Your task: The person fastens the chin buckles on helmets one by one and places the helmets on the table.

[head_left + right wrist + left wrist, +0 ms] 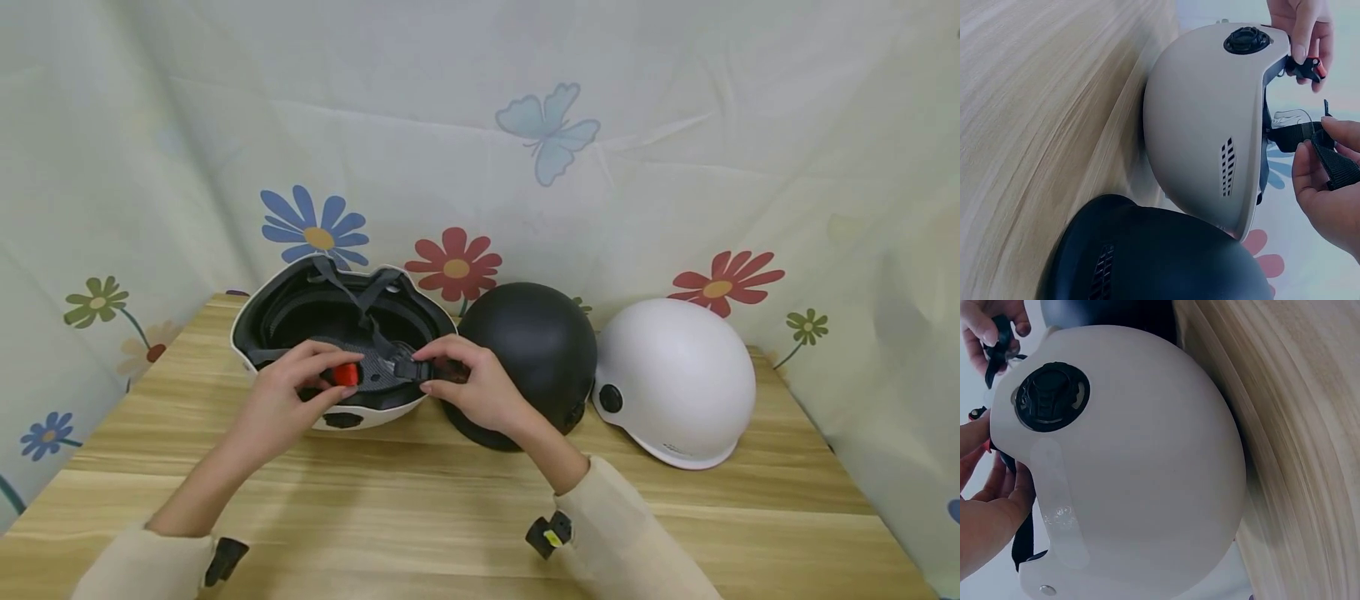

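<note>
A white helmet (251, 333) lies upside down on the left of the table, its black padded inside facing up. Over its near rim, my left hand (288, 385) pinches a black buckle half with a red part (346, 374). My right hand (480, 382) pinches the black strap (1297, 134) with its dark buckle end (411, 369), above the helmet's right side. A short gap separates the two buckle halves. Grey straps (352, 296) cross the helmet's opening. In the left wrist view a round black dial (1052, 397) shows on the shell.
A black helmet (528, 350) sits dome up right beside the white one, close to my right hand. Farther right stands another white helmet (678, 375), also dome up. All rest on a wooden table (420, 517) before a flower-patterned curtain (637, 192).
</note>
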`<state>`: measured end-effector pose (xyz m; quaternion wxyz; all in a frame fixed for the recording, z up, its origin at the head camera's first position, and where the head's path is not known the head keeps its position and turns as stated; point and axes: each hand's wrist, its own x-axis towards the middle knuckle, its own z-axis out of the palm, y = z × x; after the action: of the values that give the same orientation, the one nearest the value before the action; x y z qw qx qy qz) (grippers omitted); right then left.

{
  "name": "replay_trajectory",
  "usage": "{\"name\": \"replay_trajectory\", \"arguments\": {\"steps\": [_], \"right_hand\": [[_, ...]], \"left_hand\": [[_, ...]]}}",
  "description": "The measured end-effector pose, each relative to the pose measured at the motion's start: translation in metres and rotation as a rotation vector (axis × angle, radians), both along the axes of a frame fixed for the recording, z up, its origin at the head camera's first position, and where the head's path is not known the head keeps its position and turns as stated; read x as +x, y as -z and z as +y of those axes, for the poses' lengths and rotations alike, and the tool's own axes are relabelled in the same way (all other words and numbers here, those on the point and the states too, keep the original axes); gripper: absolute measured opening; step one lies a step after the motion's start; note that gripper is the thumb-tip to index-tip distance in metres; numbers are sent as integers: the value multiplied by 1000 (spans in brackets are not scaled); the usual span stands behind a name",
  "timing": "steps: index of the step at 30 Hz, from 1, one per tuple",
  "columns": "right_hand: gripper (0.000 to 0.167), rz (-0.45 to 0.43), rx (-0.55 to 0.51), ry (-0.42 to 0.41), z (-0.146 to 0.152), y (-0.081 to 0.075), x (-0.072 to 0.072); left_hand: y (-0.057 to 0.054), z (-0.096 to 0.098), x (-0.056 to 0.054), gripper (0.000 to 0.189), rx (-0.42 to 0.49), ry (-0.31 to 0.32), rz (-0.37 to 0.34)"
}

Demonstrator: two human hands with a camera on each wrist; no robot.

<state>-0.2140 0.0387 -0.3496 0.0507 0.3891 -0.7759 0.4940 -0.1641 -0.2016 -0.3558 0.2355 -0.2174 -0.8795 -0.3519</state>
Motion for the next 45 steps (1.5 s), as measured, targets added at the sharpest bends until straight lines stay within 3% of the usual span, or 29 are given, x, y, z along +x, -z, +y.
{"name": "replay_trajectory", "arguments": {"steps": [10,15,35,40,45], "right_hand": [[26,15,-8,-14,-2,-4,1],[27,34,-22,-22,-3,-5,1],[29,137,35,-17,-19,-1,5],[31,116,25,7,-20,-1,5],[30,66,7,28,-20,0,4]], "left_hand": [[5,6,-3,38,63,-29,6],[5,9,-3,35,50,-37,30],[5,12,-6,33,13,9,76],[5,12,-7,32,34,0,101],[4,13,-6,33,94,-24,57]]}}
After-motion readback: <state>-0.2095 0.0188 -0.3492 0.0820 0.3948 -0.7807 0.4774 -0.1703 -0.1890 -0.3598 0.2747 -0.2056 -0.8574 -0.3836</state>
